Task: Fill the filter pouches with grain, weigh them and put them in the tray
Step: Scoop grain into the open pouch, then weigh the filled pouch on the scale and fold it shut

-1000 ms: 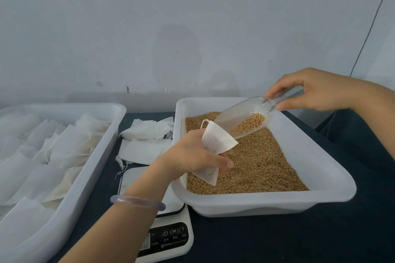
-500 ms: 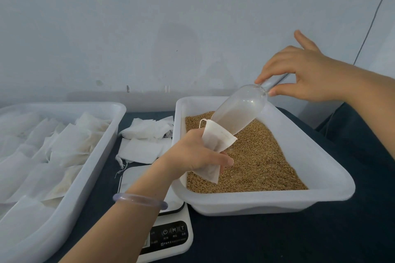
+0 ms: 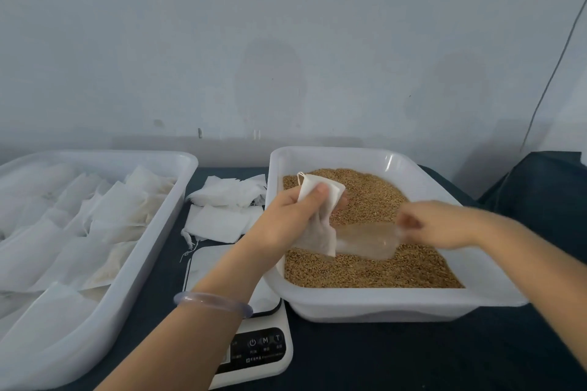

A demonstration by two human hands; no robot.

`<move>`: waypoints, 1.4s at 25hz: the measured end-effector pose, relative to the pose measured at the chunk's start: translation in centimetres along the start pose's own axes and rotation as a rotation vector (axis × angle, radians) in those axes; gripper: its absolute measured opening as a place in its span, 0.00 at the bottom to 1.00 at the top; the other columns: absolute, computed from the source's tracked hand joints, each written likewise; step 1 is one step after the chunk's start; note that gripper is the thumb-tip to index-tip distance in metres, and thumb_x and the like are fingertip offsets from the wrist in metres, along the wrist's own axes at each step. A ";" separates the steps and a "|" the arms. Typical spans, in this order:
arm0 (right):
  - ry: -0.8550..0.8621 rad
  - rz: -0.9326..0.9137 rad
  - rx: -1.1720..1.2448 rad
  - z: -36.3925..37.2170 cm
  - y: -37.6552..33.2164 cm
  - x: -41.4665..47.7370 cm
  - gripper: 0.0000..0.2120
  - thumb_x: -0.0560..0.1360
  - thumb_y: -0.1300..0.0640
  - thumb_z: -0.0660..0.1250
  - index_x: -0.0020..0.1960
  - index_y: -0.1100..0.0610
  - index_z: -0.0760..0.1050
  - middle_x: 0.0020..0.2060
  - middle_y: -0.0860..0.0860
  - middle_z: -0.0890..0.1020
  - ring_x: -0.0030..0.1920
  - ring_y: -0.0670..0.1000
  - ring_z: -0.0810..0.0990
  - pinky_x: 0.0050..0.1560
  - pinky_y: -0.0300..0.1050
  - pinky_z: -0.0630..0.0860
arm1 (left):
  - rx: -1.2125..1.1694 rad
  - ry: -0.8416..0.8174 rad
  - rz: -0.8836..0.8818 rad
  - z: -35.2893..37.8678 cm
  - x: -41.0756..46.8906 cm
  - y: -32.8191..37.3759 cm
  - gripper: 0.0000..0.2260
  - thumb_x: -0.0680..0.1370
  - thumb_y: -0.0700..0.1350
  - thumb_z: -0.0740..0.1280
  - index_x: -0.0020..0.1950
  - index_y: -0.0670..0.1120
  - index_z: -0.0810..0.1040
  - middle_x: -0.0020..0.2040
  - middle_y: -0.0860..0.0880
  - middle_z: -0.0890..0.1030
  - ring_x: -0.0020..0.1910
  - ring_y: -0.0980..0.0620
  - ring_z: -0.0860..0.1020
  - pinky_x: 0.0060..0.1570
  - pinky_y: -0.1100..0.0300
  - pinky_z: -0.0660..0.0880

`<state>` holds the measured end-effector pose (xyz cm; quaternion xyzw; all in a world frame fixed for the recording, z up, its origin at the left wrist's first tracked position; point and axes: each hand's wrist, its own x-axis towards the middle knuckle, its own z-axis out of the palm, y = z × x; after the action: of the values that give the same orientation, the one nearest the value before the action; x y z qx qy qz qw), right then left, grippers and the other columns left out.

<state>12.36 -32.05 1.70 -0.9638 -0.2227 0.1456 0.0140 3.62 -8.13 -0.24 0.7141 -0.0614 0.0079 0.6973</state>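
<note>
We find both hands working over the grain tub, one with a pouch and one with a scoop.

The left hand [image 3: 295,216] grips a white fabric filter pouch [image 3: 317,236], fingers curled round its upper half, above the left part of the tub; we cannot tell whether its lower corner touches the grain. The right hand [image 3: 444,225] is motion-blurred, but we see it pinching the handle of a clear plastic scoop [image 3: 365,240], which lies low over the brown grain [image 3: 381,273] with its mouth just beside the pouch. A translucent bangle [image 3: 212,303] sits on the left wrist. The grain fills a white rectangular plastic tub [image 3: 381,298]. A white digital kitchen scale [image 3: 254,349] lies under the left forearm, with a loose pile of empty white pouches [image 3: 222,209] behind it. At far left, a long white plastic tray [image 3: 133,282] holds filled pouches [image 3: 95,232]. Everything rests on a dark blue cloth [image 3: 413,359].
</note>
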 end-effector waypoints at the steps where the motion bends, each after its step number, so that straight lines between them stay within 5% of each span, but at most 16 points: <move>1: -0.031 -0.003 -0.040 1.0 -0.4 0.5 0.08 0.77 0.48 0.64 0.53 0.47 0.69 0.54 0.46 0.77 0.48 0.43 0.74 0.46 0.36 0.71 | -0.057 0.031 0.010 -0.2 -0.1 -0.1 0.16 0.80 0.51 0.61 0.54 0.41 0.81 0.45 0.49 0.82 0.44 0.51 0.80 0.48 0.55 0.76; 4: 0.056 -0.035 -0.070 0.8 -2.4 0.5 0.21 0.72 0.41 0.68 0.61 0.48 0.71 0.58 0.41 0.74 0.56 0.45 0.75 0.55 0.38 0.71 | -0.267 0.078 0.025 -1.2 -0.5 0.4 0.22 0.71 0.53 0.67 0.55 0.38 0.80 0.41 0.48 0.80 0.38 0.53 0.79 0.42 0.58 0.77; 7: 0.230 -0.308 0.447 -1.1 -7.5 -1.0 0.33 0.57 0.24 0.66 0.57 0.40 0.74 0.54 0.33 0.77 0.56 0.37 0.76 0.58 0.38 0.72 | -0.329 0.021 0.039 -2.6 -0.9 1.2 0.17 0.68 0.54 0.68 0.50 0.45 0.85 0.46 0.48 0.83 0.43 0.54 0.82 0.45 0.59 0.80; 10: 0.294 -0.532 0.807 -1.0 -13.1 -1.2 0.20 0.64 0.33 0.69 0.50 0.43 0.79 0.47 0.41 0.83 0.48 0.41 0.82 0.47 0.38 0.79 | -0.277 0.009 0.026 -3.6 -1.7 2.0 0.13 0.72 0.54 0.66 0.49 0.49 0.85 0.49 0.46 0.84 0.48 0.51 0.83 0.45 0.58 0.80; 12: 0.385 -0.508 0.880 -0.8 -15.7 -0.5 0.10 0.72 0.44 0.68 0.46 0.49 0.81 0.42 0.46 0.85 0.43 0.46 0.83 0.45 0.42 0.80 | -0.217 0.089 0.044 -5.0 -2.4 2.3 0.16 0.71 0.55 0.67 0.50 0.45 0.84 0.51 0.43 0.84 0.50 0.48 0.82 0.49 0.56 0.80; 15: 0.415 -0.482 0.840 -0.5 -17.7 0.8 0.10 0.76 0.51 0.67 0.36 0.47 0.80 0.29 0.41 0.80 0.29 0.39 0.76 0.30 0.33 0.71 | 0.116 0.127 0.042 -8.6 -3.8 3.0 0.17 0.68 0.58 0.73 0.50 0.49 0.83 0.50 0.46 0.84 0.51 0.49 0.82 0.52 0.54 0.78; 19: 0.395 -0.509 0.626 0.8 -19.6 2.3 0.17 0.76 0.57 0.65 0.30 0.56 0.68 0.23 0.44 0.68 0.23 0.41 0.64 0.27 0.33 0.61 | 0.695 0.114 -0.159 -11.8 -5.2 3.0 0.07 0.68 0.46 0.76 0.35 0.45 0.80 0.31 0.52 0.82 0.33 0.54 0.82 0.37 0.64 0.78; 23: 0.310 -0.546 0.412 1.6 -20.6 3.0 0.12 0.76 0.58 0.63 0.35 0.63 0.72 0.26 0.48 0.69 0.26 0.44 0.64 0.28 0.38 0.60 | 0.784 0.115 -0.283 -11.9 -5.0 1.4 0.08 0.70 0.46 0.73 0.37 0.43 0.79 0.34 0.46 0.83 0.30 0.54 0.83 0.38 0.60 0.78; 26: 0.205 -0.514 0.313 1.5 -20.9 3.1 0.14 0.77 0.52 0.62 0.38 0.60 0.76 0.30 0.49 0.72 0.29 0.45 0.67 0.30 0.40 0.61 | 0.879 0.089 -0.330 -12.0 -4.6 0.7 0.11 0.71 0.49 0.71 0.33 0.46 0.75 0.33 0.46 0.83 0.30 0.56 0.82 0.33 0.66 0.74; 29: 0.183 -0.501 0.179 1.3 -21.0 3.2 0.18 0.77 0.52 0.62 0.31 0.56 0.67 0.28 0.49 0.68 0.28 0.46 0.64 0.29 0.41 0.58 | 0.893 0.074 -0.330 -12.1 -4.4 0.2 0.09 0.72 0.46 0.71 0.35 0.45 0.76 0.36 0.46 0.83 0.28 0.55 0.82 0.28 0.69 0.72; 31: 0.133 -0.487 0.102 1.5 -21.2 3.3 0.11 0.75 0.53 0.65 0.34 0.54 0.73 0.29 0.48 0.72 0.29 0.46 0.67 0.28 0.40 0.61 | 0.949 0.056 -0.311 -12.0 -4.5 0.1 0.07 0.72 0.42 0.70 0.34 0.46 0.77 0.35 0.47 0.82 0.28 0.55 0.82 0.24 0.70 0.70; 33: 0.115 -0.470 -0.003 2.0 -21.6 3.3 0.03 0.71 0.54 0.68 0.40 0.52 0.79 0.34 0.48 0.78 0.36 0.48 0.75 0.31 0.40 0.66 | 1.035 0.019 -0.283 -11.8 -4.5 -0.1 0.14 0.72 0.38 0.70 0.29 0.50 0.72 0.30 0.51 0.79 0.31 0.54 0.82 0.26 0.69 0.71; 35: 0.132 -0.457 -0.062 2.5 -22.1 3.4 0.05 0.70 0.52 0.70 0.45 0.51 0.81 0.40 0.46 0.80 0.44 0.50 0.77 0.39 0.42 0.67 | 1.121 -0.034 -0.287 -11.5 -4.4 -0.2 0.13 0.71 0.40 0.73 0.32 0.51 0.72 0.31 0.51 0.79 0.28 0.56 0.80 0.28 0.69 0.73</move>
<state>5.16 -10.82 0.46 -0.8957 -0.4382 0.0684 0.0317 0.10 3.63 -0.58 0.9755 0.0384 -0.0670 0.2058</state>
